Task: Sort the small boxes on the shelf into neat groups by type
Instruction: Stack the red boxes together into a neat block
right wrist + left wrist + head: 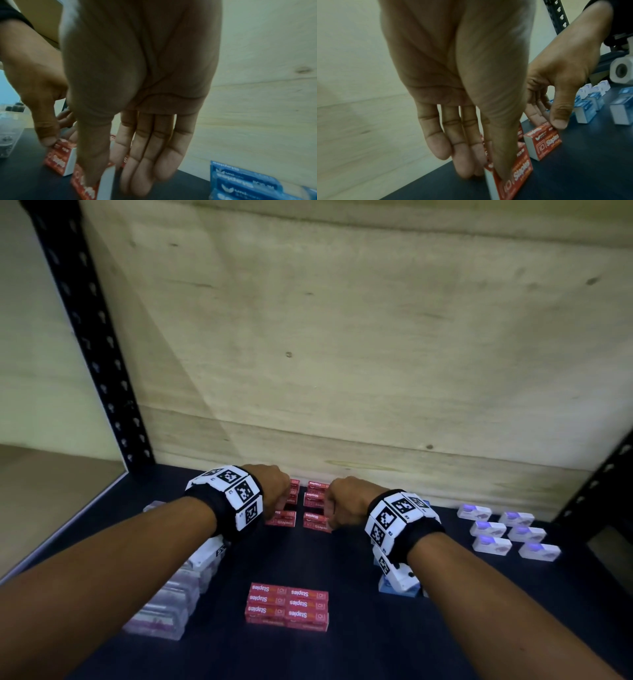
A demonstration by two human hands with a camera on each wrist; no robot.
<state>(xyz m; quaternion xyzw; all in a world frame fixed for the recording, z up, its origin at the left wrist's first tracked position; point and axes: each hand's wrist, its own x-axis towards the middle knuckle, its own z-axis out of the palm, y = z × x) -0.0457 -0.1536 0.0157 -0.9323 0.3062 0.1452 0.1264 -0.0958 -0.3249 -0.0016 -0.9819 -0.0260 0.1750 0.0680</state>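
Note:
Two short columns of red staples boxes (315,518) lie at the back of the dark shelf (359,652). My left hand (275,491) grips the left column: in the left wrist view my left hand (485,175) has its thumb on the near face of a red box (520,171) and its fingers behind. My right hand (337,505) holds the right column the same way. The right wrist view shows my right hand (113,185) pinching a red box (87,192) between thumb and fingers. A tidy block of red staples boxes (287,606) sits nearer me.
Clear boxes with pink contents (164,601) line the left side under my forearm. Blue boxes (399,587) stand below my right wrist, and white-and-purple boxes (507,530) are grouped at the right. A wooden back panel (342,337) and black uprights (92,337) bound the shelf.

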